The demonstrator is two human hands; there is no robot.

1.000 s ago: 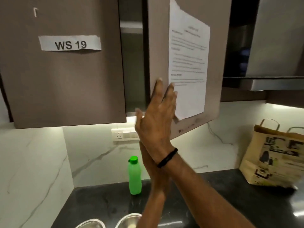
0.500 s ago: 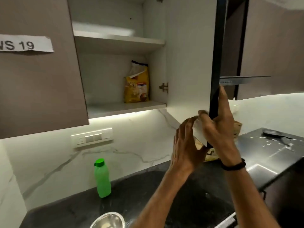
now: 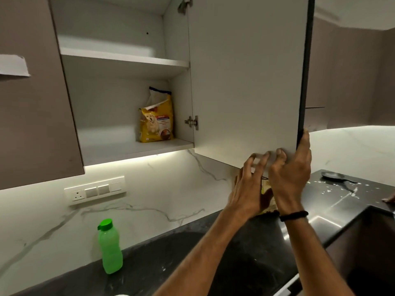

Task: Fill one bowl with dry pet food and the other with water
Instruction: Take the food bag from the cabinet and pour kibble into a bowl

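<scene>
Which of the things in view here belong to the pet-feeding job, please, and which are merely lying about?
For the job:
yellow dog food bag on the lower cabinet shelf
green water bottle on the counter
open cabinet door, held by the right hand

Lying about:
small black pan
wall socket panel

A yellow pet food bag (image 3: 155, 122) with a dog's picture is standing upright on the lower cupboard shelf, near the right wall. Its crumpled top is leaning slightly left.
</scene>
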